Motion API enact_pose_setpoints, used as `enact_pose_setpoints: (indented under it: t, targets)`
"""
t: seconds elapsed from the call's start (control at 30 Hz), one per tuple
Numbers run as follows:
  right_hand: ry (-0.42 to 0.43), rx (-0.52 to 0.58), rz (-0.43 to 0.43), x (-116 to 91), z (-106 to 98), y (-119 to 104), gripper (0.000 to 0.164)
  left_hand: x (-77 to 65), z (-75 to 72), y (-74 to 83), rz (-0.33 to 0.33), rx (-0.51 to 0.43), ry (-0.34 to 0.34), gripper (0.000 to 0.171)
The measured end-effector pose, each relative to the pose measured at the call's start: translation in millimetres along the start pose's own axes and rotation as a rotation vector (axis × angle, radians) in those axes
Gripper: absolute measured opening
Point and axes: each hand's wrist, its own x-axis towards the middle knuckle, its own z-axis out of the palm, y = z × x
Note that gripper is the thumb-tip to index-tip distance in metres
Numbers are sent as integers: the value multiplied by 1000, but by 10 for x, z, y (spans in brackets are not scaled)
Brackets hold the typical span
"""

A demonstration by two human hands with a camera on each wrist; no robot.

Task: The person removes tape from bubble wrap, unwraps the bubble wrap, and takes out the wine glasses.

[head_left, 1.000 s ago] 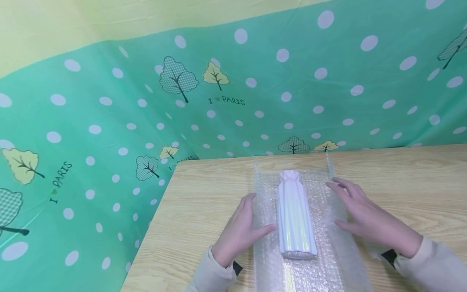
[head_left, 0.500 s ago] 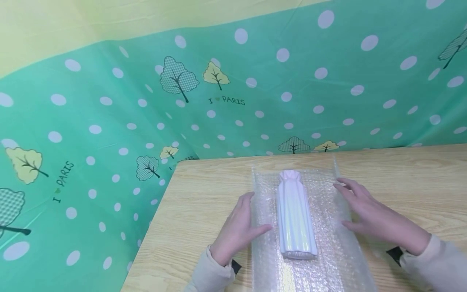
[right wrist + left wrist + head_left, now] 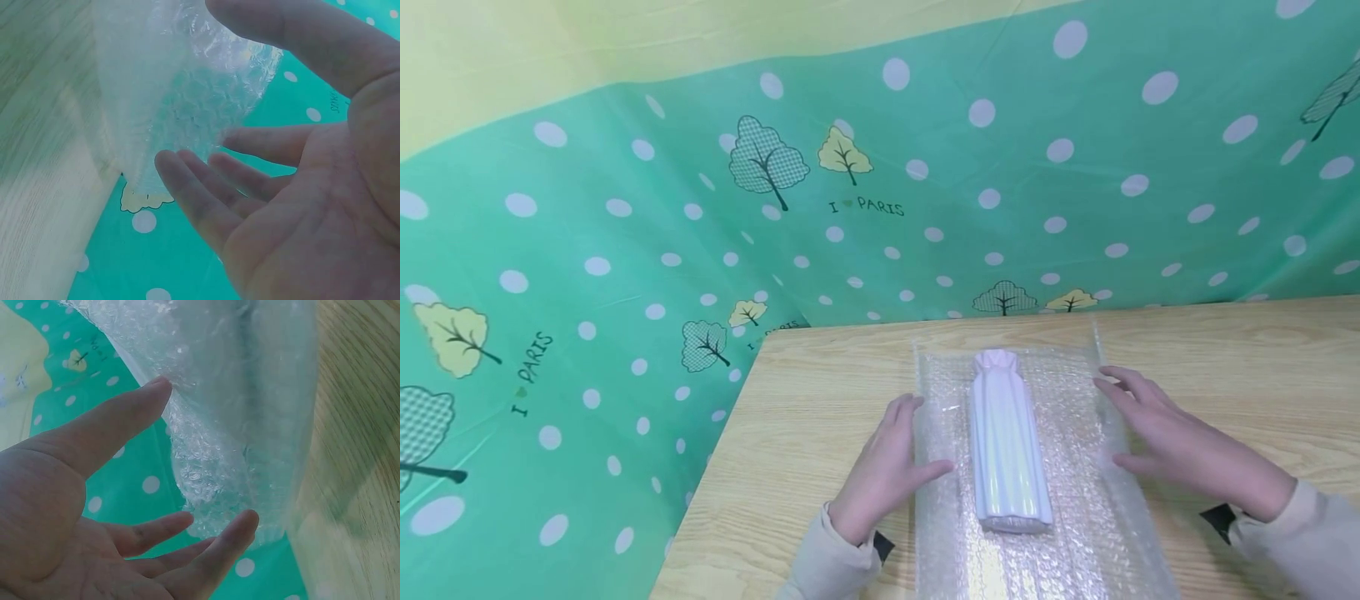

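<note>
A white fluted vase (image 3: 1009,446) with a pleated neck lies on its side on a sheet of bubble wrap (image 3: 1067,417), its neck toward the back of the table. My left hand (image 3: 883,475) is at the sheet's left edge, fingers spread and thumb over the wrap. Along the opposite edge my right hand (image 3: 1172,446) has its fingers extended by the raised side of the sheet. In the left wrist view the thumb tip overlaps the bubble wrap (image 3: 212,456). The right wrist view has loose, slightly bent fingers beside the bubble wrap (image 3: 194,94).
The wooden table (image 3: 820,375) extends to both sides of the sheet. Behind it and to the left hangs a green dotted curtain (image 3: 880,250) with printed trees. A black strap piece (image 3: 1219,521) shows under the right wrist.
Both hands have moved apart, the right one further outward. The sides of the bubble wrap have spread wider and lower around the vase, which has stayed in place.
</note>
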Motion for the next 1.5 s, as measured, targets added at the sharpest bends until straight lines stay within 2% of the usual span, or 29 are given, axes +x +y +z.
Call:
enact_pose_setpoints:
  t: [0.2, 0.4, 0.63, 0.83, 1.2, 1.4, 1.5]
  targets:
    - [-3, -27, -16, -18, -19, 59, 91, -7, -20, -19, -6, 6, -10, 97]
    - [-36, -5, 24, -49, -82, 100, 91, -7, -44, -24, 23, 40, 3, 102]
    - [-8, -30, -10, -68, -92, 147, 91, -9, -71, -36, 10, 49, -26, 86]
    - [8, -55, -44, -82, -109, 194, 93, -15, -112, -49, 15, 50, -44, 83]
    - [-21, -86, -54, -96, -124, 235, 93, -6, -161, -90, 43, -32, -56, 71]
    - [-13, -120, -47, -99, -130, 256, 86, 17, -203, -141, 19, -79, -69, 63]
    - [-38, -97, -20, -85, -141, 263, 81, 20, -236, -171, 5, -94, -62, 64]
